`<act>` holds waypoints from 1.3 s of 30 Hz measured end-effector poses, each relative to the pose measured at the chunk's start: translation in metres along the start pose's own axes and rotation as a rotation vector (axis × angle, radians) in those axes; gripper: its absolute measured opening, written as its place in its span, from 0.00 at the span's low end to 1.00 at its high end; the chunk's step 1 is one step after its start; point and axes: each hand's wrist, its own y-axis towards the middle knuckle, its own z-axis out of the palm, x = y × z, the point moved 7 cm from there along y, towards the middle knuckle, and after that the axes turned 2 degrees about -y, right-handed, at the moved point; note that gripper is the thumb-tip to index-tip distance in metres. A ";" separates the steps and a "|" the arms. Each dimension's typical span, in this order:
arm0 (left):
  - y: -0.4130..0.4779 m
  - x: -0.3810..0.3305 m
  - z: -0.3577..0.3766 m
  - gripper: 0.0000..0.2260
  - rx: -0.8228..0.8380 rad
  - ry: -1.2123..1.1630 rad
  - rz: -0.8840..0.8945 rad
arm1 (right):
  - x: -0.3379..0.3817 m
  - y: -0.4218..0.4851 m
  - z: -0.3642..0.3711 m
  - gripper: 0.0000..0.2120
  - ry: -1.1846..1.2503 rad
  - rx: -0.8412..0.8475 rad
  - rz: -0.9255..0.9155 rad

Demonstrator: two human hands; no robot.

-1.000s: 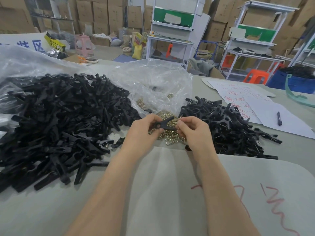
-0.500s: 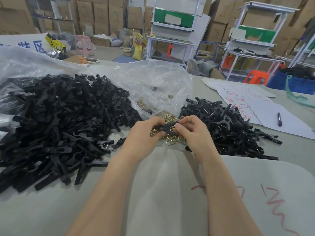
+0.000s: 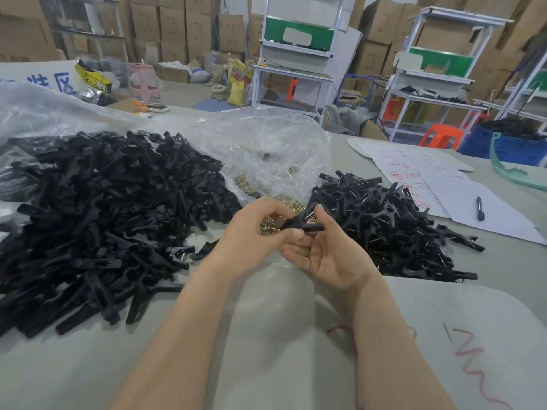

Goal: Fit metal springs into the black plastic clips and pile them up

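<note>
both hands meet above the table (image 3: 74,365), the left hand (image 3: 251,238) and right hand (image 3: 328,253) each pinching one black clip (image 3: 299,224) between them. it hangs over the loose springs (image 3: 284,202), with the big heap of clips (image 3: 97,217) to the left and the smaller pile (image 3: 393,226) to the right.

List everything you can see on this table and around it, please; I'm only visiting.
large clip pile: one heap, black, table's left
small clip pile: one heap, black, table's right
springs: many, brass-coloured, between the piles
plastic bag: one, clear, behind the springs
held clip: one, black, between both hands
paper sheets: several, white with red writing, far right
pen: one, dark, on the paper
orange stool: one, orange, floor beyond the table
cardboard boxes: many, brown, stacked at the back
left hand: one, pinching the held clip
right hand: one, gripping the held clip
</note>
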 end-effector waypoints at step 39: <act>-0.013 0.059 -0.037 0.23 -0.156 0.862 -0.514 | 0.043 -0.025 -0.043 0.43 -0.353 -0.763 -0.698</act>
